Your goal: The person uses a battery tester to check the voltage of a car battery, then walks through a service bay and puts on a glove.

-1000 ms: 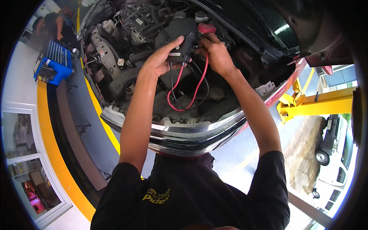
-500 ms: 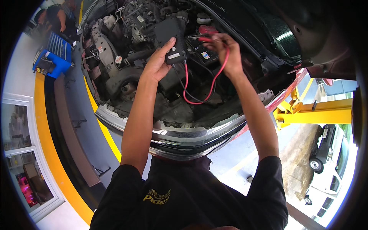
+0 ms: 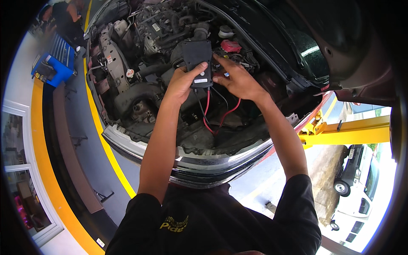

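Note:
My left hand (image 3: 183,85) is closed around a black handheld battery tester (image 3: 196,53), its thumb lying across the lower part of the back. Red and black leads (image 3: 208,102) leave the tester's lower end and loop down over the engine bay. My right hand (image 3: 242,80) is at the tester's right edge, thumb and fingers apart, fingertips at or just beside the casing; contact is unclear. Between them shows a small patch of the car battery's label (image 3: 226,74); the hand covers most of the battery. Beyond it sits a red terminal cover (image 3: 230,46).
The open engine bay holds the engine (image 3: 157,29) and a radiator cap (image 3: 130,73). Its front edge is the bumper (image 3: 204,165). A blue tool cart (image 3: 59,59) and another person (image 3: 68,21) are far left. A yellow lift arm (image 3: 348,131) and white vehicle (image 3: 361,182) are right.
My right hand has left the red clamp by the battery and come left to the tester's edge. The tester has shifted right and slightly down in view. The lead loop hangs lower.

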